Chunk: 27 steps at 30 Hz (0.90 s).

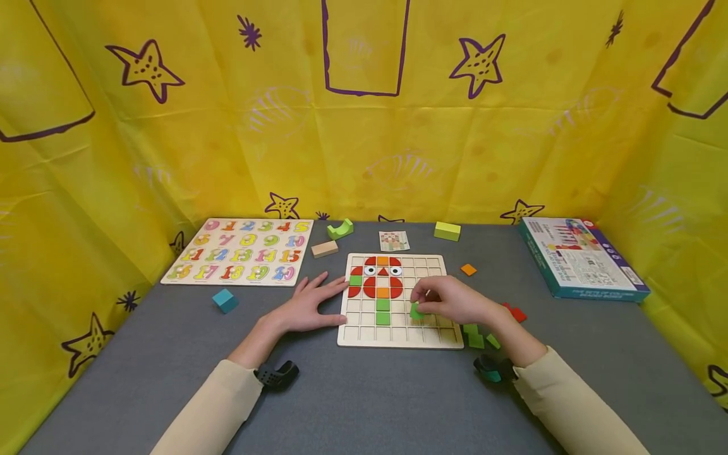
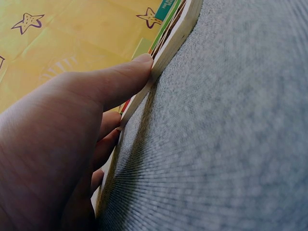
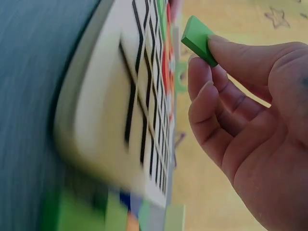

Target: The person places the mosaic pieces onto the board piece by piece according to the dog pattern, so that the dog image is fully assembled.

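Note:
A wooden grid board (image 1: 429, 266) lies on the table with red, orange and green pieces and two eye pieces set in its upper left and centre. Over the right half of the board, my right hand (image 1: 452, 299) pinches a green square tile (image 3: 197, 38) between thumb and fingertips, tilted above the grid in the right wrist view. My left hand (image 1: 307, 308) lies at the board's left side with its fingers spread. In the left wrist view its thumb (image 2: 127, 79) touches the board's edge (image 2: 175, 41). Two green tiles (image 1: 383, 311) sit stacked below the orange piece.
Loose green tiles (image 1: 475, 341) and red pieces (image 1: 517, 313) lie by the right forearm; an orange tile (image 1: 468, 270) is beyond. A pattern card (image 1: 394, 241), number board (image 1: 244, 251), blue block (image 1: 225, 301), yellow-green block (image 1: 447, 231) and a box (image 1: 580, 259) surround the board.

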Each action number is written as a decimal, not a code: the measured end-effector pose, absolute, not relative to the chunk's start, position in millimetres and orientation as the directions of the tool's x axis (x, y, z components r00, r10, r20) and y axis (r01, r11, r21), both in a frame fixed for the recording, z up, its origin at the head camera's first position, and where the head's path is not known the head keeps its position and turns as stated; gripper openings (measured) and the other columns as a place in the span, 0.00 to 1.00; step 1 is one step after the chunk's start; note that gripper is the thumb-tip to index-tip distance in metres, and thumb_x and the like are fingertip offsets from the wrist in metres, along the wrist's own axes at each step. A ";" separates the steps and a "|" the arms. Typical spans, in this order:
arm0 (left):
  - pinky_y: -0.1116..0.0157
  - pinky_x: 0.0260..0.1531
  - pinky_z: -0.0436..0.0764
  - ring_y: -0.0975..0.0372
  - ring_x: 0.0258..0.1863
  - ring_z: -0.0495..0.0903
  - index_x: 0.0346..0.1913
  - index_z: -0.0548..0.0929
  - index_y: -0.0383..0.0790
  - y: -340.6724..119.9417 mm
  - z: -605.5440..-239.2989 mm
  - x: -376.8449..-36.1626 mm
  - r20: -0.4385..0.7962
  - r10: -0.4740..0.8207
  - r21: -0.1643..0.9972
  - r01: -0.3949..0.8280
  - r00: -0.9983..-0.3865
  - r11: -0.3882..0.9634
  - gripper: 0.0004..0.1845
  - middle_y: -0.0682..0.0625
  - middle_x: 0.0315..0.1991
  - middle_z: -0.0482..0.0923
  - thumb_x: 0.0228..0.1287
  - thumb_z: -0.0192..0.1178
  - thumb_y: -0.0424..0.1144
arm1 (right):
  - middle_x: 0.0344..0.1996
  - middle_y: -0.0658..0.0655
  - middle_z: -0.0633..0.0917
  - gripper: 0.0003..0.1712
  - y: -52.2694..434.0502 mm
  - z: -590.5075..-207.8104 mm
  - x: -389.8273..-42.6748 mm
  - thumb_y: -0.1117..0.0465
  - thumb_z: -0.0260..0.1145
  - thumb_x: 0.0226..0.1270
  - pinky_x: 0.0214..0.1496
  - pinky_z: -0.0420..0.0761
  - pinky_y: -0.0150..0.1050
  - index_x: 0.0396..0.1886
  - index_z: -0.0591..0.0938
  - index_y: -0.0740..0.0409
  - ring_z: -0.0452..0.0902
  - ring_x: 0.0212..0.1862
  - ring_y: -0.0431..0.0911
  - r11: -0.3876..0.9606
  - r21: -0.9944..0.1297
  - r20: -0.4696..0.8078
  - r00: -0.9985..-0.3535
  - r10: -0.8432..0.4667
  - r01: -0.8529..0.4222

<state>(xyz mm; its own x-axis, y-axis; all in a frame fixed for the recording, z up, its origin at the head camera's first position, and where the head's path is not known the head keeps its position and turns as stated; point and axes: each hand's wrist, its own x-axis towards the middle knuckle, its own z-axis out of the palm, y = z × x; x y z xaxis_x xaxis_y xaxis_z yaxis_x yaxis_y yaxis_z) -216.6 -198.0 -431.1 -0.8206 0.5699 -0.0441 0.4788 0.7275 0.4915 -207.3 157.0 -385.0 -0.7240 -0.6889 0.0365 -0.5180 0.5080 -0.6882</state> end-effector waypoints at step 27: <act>0.38 0.70 0.32 0.46 0.79 0.39 0.79 0.62 0.50 -197.0 -429.6 -217.0 -0.061 0.559 0.502 0.459 -0.827 0.733 0.45 0.53 0.79 0.55 0.65 0.61 0.65 | 0.26 0.42 0.78 0.02 91.3 -395.0 -196.9 0.61 0.72 0.68 0.39 0.76 0.37 0.37 0.85 0.51 0.73 0.31 0.38 0.515 -0.574 -0.034 -0.610 -0.792 -0.636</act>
